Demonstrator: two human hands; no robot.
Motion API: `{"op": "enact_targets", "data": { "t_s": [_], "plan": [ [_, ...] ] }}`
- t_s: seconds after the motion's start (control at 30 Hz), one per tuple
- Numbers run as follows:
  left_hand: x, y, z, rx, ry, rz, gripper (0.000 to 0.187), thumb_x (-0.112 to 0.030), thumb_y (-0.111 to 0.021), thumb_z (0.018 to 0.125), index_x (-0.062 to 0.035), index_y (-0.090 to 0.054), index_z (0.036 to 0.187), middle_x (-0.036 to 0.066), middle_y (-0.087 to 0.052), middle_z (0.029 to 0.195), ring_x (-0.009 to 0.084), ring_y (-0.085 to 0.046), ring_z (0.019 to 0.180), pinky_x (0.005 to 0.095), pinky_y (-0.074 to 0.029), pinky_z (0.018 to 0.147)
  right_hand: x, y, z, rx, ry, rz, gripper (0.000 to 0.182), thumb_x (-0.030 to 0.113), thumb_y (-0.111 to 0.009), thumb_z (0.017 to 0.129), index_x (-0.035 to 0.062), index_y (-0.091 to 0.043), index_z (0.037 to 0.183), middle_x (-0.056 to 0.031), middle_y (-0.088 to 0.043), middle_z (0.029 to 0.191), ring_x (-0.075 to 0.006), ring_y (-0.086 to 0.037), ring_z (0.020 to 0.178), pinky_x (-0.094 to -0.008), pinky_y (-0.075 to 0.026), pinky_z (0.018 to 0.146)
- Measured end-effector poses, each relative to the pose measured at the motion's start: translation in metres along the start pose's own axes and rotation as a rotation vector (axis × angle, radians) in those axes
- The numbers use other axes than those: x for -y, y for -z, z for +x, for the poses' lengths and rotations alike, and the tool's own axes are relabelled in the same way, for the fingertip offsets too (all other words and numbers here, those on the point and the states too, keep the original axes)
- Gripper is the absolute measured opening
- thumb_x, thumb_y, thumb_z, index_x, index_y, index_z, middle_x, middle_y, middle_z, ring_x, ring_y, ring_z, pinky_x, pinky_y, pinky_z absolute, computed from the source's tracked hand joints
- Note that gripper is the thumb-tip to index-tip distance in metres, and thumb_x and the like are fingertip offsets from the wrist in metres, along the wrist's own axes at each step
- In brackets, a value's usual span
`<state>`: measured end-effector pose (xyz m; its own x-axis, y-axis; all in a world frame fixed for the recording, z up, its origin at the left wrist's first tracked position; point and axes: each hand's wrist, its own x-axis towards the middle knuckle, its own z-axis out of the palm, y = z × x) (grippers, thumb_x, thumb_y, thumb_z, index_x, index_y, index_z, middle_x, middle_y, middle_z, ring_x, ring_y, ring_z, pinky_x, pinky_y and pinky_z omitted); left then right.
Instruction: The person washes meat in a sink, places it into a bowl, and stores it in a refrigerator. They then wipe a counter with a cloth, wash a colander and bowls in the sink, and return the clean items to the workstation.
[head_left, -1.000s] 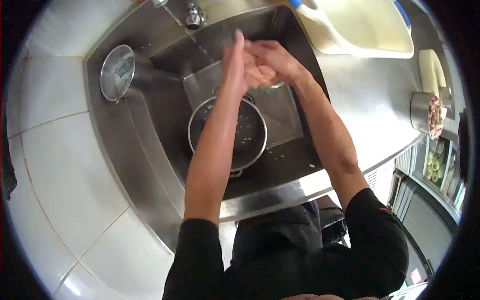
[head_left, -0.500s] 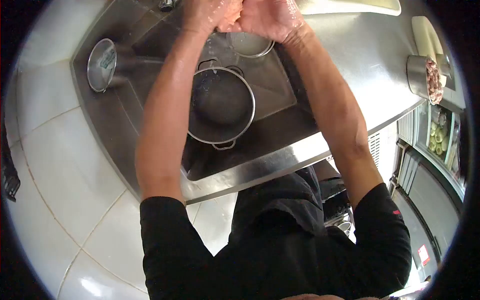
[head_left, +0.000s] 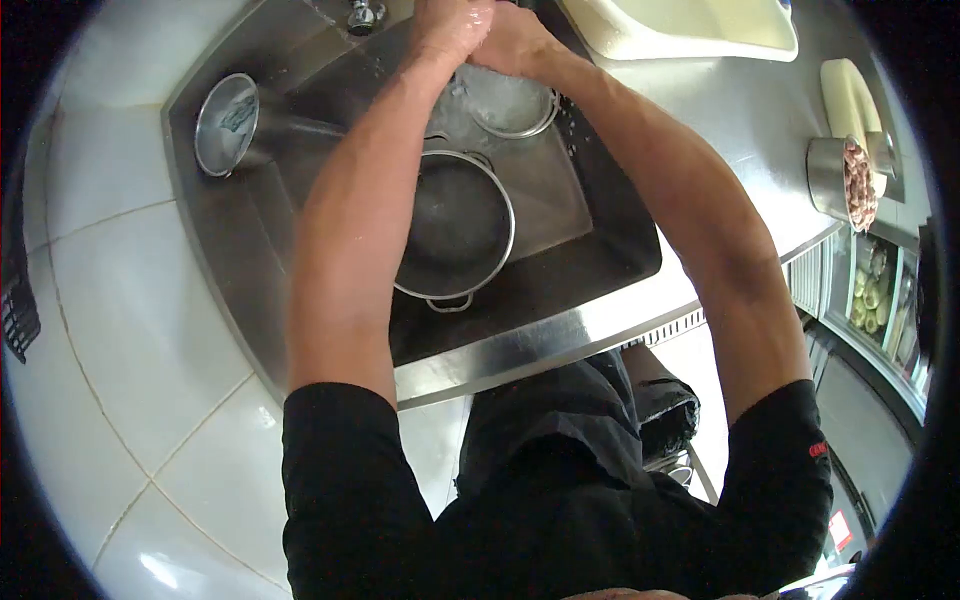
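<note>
Stooped over a steel sink (head_left: 555, 205), alongside a worktop (head_left: 720, 120) stretching off to the right, with a pale tub (head_left: 595, 35) at its far side. Low in the sink, partly behind the left arm (head_left: 355, 240), a round pot (head_left: 458, 228); just beyond, a bowl (head_left: 540, 130) of cloudy water (head_left: 512, 95). Farther right, on the worktop, a tin (head_left: 827, 178) of pinkish pieces (head_left: 858, 185); to the sink's left, a dish (head_left: 212, 130). Touching, left hand (head_left: 455, 25) wet, right hand (head_left: 512, 40) beside it, overlapping the bowl's far rim in view; fingers hidden, so cannot tell how open, or whether gripping anything. Nearby, a tap (head_left: 362, 18).
</note>
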<state>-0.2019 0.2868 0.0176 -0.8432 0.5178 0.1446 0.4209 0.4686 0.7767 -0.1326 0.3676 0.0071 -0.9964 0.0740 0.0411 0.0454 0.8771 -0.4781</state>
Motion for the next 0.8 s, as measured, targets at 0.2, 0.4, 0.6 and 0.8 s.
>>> {"op": "enact_targets", "data": {
  "t_s": [0.2,0.4,0.6,0.8],
  "plan": [
    [-0.006,0.010,-0.010,0.120,0.246,0.125,0.041,-0.038,-0.055,0.090,0.0010,-0.063,0.096,0.019,-0.066,0.089,0.0345,-0.063,0.078,0.0423,-0.050,0.075,0.013,0.003,-0.008,0.086,-0.126,-0.072,0.031,0.027,-0.057,0.076,0.0022,-0.068,0.091,-0.0210,-0.067,0.095,-0.0391,-0.064,0.090,-0.0462,-0.051,0.084],
    [0.045,0.045,-0.033,-0.095,0.353,-0.022,0.053,-0.042,-0.040,0.091,0.0045,-0.062,0.102,0.027,-0.063,0.104,0.0417,-0.059,0.100,0.0456,-0.046,0.086,-0.002,-0.030,0.008,0.121,-0.096,-0.078,0.034,0.028,-0.060,0.079,0.0086,-0.061,0.106,-0.0186,-0.063,0.108,-0.0350,-0.061,0.101,-0.0443,-0.051,0.080],
    [0.116,0.110,-0.096,-0.209,0.556,-0.802,0.030,-0.016,-0.058,0.088,0.0001,-0.045,0.109,0.012,-0.054,0.100,0.0220,-0.061,0.084,0.0359,-0.058,0.061,0.032,-0.049,0.075,0.299,-0.453,1.129,0.032,0.027,-0.060,0.085,0.0032,-0.053,0.105,-0.0157,-0.054,0.116,-0.0254,-0.055,0.106,-0.0402,-0.051,0.078],
    [0.106,0.148,-0.136,-0.266,0.534,-0.861,0.034,-0.010,-0.062,0.082,-0.0009,-0.045,0.110,0.011,-0.052,0.099,0.0214,-0.060,0.086,0.0358,-0.058,0.063,0.070,-0.113,0.133,0.021,-0.676,1.798,0.044,0.032,-0.064,0.084,0.0013,-0.049,0.112,-0.0181,-0.058,0.093,-0.0317,-0.060,0.086,-0.0448,-0.052,0.068]
  ]
}}
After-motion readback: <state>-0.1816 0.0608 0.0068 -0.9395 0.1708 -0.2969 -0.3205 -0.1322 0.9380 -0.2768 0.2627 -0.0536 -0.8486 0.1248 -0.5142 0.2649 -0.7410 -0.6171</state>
